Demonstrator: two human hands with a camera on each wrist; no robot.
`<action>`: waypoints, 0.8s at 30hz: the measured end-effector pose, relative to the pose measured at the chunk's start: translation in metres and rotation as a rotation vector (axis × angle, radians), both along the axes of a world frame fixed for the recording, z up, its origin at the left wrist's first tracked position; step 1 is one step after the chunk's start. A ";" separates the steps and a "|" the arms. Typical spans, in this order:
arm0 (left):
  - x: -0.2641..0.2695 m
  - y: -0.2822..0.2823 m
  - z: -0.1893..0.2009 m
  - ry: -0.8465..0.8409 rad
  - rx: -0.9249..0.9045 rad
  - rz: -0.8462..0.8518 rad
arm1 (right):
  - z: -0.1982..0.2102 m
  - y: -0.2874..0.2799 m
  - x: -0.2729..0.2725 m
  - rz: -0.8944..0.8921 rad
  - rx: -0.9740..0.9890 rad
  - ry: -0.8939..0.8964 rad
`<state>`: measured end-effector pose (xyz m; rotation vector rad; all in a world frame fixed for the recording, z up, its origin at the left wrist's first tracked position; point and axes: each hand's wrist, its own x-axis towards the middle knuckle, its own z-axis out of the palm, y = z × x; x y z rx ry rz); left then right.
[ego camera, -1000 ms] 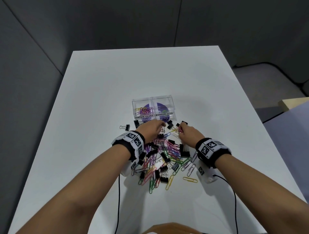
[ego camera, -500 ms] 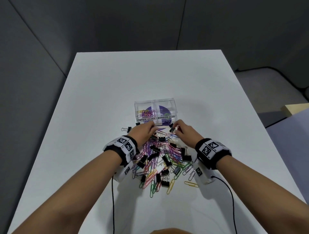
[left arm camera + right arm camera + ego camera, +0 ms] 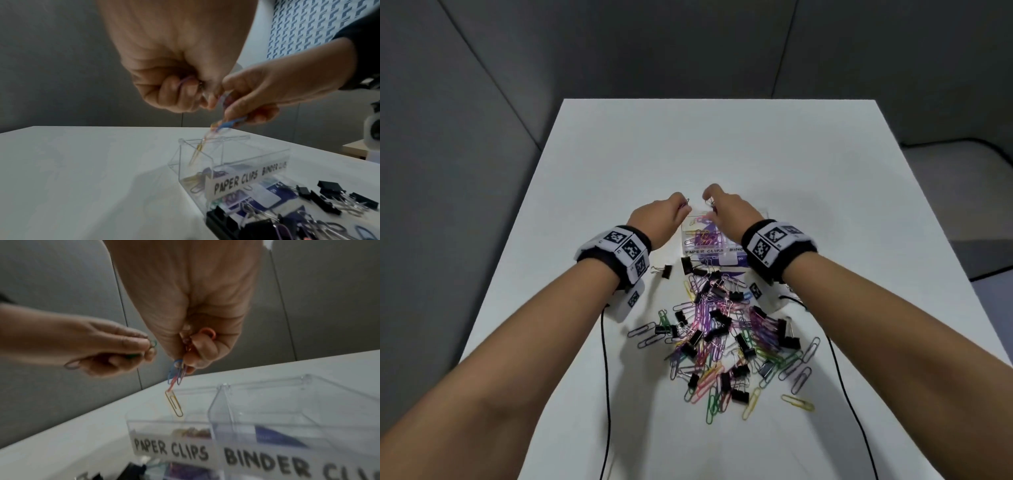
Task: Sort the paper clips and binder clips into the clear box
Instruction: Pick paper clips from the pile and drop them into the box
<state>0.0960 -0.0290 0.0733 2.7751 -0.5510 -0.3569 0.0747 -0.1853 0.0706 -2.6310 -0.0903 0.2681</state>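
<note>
1. both hands hover over the clear box [image 3: 690, 236]; the left hand [image 3: 659, 219] and the right hand [image 3: 729, 214] each pinch paper clips [image 3: 174, 395].
2. a few clips lie in the paper-clip side; the binder side looks empty.
3. most of the pile [image 3: 726, 335] waits on the table [image 3: 722, 144].

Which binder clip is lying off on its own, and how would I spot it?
Start at the clear box labelled PAPER CLIPS near the middle of the white table. Just in front of its left corner, beside the left wrist's band, lies the lone black binder clip. Unlike the others, it sits apart from the big tangled pile, touching nothing.
</note>
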 end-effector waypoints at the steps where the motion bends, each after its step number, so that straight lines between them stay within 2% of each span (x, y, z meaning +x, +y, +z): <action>1: 0.004 -0.002 -0.001 0.000 0.034 -0.003 | -0.005 0.003 0.002 0.007 -0.013 0.036; 5: 0.014 -0.008 -0.006 0.060 0.110 -0.066 | -0.013 0.006 0.000 0.002 0.069 0.115; 9: 0.016 -0.020 -0.008 0.087 0.143 -0.169 | -0.010 -0.009 -0.019 -0.076 0.125 -0.036; 12: 0.016 -0.030 -0.009 0.078 0.164 -0.225 | -0.016 -0.027 -0.041 -0.087 0.045 -0.072; 15: 0.014 -0.034 -0.011 0.075 0.195 -0.259 | -0.026 -0.044 -0.064 -0.082 -0.013 -0.007; 20: -0.006 -0.037 -0.013 -0.159 0.151 -0.380 | -0.049 -0.054 -0.088 -0.018 -0.104 0.085; 24: -0.036 -0.040 -0.027 -0.108 0.188 -0.529 | -0.063 -0.046 -0.093 0.077 -0.157 0.061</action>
